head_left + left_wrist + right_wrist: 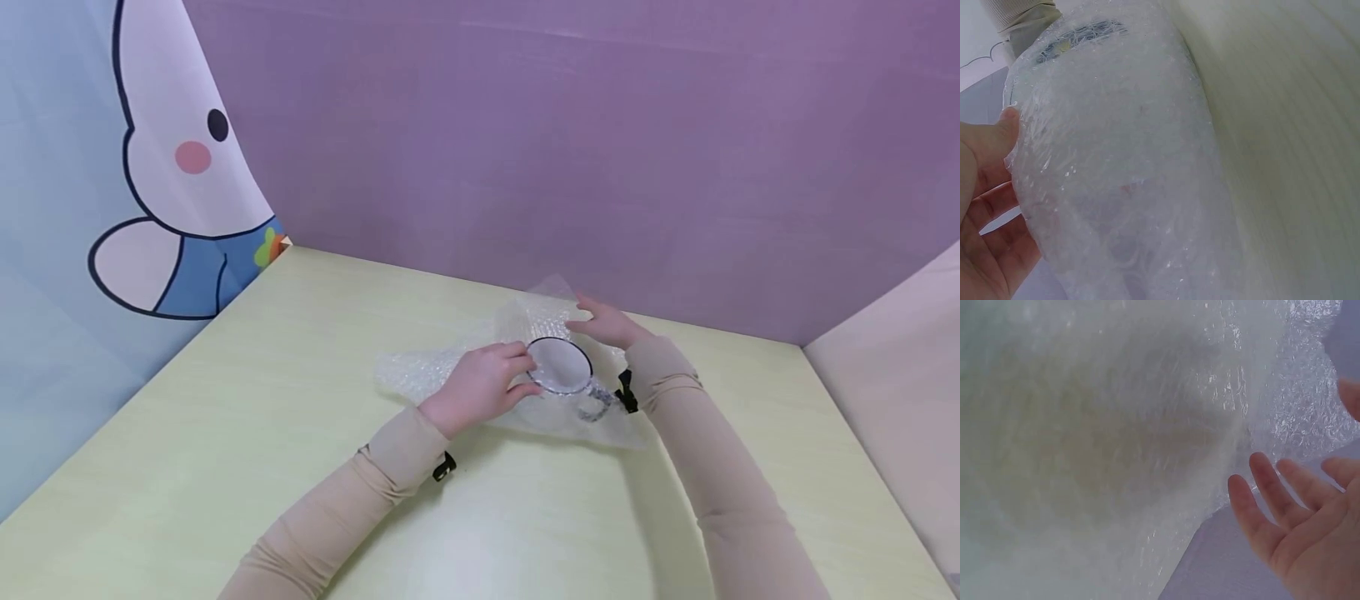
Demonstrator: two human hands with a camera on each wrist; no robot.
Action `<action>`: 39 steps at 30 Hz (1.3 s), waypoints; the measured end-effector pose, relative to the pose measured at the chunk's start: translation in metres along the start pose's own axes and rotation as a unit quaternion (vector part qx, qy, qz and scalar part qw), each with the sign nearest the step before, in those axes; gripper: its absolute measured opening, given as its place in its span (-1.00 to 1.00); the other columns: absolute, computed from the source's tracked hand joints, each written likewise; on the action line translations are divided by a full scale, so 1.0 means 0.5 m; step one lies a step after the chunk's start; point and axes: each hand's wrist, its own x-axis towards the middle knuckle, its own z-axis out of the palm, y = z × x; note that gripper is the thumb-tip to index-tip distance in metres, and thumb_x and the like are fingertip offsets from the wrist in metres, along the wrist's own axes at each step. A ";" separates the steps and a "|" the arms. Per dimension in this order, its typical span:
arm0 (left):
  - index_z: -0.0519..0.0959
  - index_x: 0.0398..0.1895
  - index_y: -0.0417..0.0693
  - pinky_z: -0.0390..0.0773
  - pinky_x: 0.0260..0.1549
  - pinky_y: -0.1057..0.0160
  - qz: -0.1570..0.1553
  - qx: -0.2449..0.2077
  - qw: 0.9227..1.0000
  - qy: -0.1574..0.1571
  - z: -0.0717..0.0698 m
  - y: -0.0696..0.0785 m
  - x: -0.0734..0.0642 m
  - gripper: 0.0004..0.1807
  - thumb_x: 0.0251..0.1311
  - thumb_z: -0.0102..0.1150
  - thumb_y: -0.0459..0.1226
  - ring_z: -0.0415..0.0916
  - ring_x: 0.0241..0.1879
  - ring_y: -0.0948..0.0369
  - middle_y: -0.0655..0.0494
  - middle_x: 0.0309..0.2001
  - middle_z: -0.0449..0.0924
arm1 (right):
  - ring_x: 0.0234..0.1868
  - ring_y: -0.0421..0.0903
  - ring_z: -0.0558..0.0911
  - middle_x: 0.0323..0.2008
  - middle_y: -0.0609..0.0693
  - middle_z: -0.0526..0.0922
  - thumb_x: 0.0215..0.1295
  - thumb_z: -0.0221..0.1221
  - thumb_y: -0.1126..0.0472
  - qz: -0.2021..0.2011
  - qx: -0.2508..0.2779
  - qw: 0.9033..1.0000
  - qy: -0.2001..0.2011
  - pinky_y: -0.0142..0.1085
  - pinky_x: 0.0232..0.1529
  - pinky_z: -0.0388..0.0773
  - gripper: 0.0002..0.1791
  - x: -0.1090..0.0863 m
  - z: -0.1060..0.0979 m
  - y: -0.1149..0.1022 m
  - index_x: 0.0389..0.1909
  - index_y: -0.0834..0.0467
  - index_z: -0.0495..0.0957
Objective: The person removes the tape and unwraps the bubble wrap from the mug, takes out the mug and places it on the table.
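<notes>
A white mug [558, 377] with a dark rim and a patterned handle [595, 406] stands on a sheet of clear bubble wrap [420, 373], which comes up around its sides. My left hand [483, 385] holds the mug at the left of its rim, thumb in front, with wrap between. In the left wrist view, wrap [1116, 137] covers the mug's side and the thumb [1007, 128] lies at its edge. Behind the mug, my right hand [609, 325] is beside a raised flap of wrap [551, 308]. The right wrist view shows its fingers [1282, 497] spread, gripping nothing.
The pale table [225, 467] runs back to a purple wall panel [525, 150]. On the left hangs a blue cloth [52, 350] with a cartoon figure; a pale panel [892, 367] borders the right side.
</notes>
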 end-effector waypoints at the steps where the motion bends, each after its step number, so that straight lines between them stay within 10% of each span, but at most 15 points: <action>1: 0.65 -0.26 -0.08 0.59 -0.32 0.27 0.000 0.000 1.000 0.000 0.001 -0.001 0.000 -0.71 0.09 0.31 -0.07 0.57 -0.34 0.23 0.16 -0.29 0.58 | 0.43 0.30 0.00 0.41 0.38 0.02 0.41 -0.03 0.04 0.000 0.007 1.000 0.000 0.13 0.39 0.01 -0.16 0.002 0.001 0.000 0.47 0.28 -0.28; 23: 0.65 -0.26 -0.06 0.58 -0.33 0.30 0.002 0.004 1.000 0.001 0.001 -0.002 0.003 -0.72 0.10 0.30 -0.06 0.56 -0.36 0.26 0.19 -0.30 0.57 | 0.15 0.30 0.44 0.16 0.41 0.41 0.47 -0.09 0.09 -0.050 0.111 0.992 -0.007 0.07 0.24 0.34 -0.46 -0.081 -0.081 -0.030 0.28 0.39 0.26; 39: 0.65 -0.25 -0.08 0.59 -0.33 0.29 -0.007 -0.010 1.000 -0.009 0.000 0.000 0.007 -0.71 0.10 0.30 -0.07 0.57 -0.34 0.24 0.15 -0.28 0.59 | 0.06 0.11 0.55 0.08 0.23 0.54 0.36 0.08 0.01 -0.068 0.031 0.997 -0.019 0.00 0.05 0.50 -0.47 -0.140 -0.009 -0.066 0.20 0.27 0.40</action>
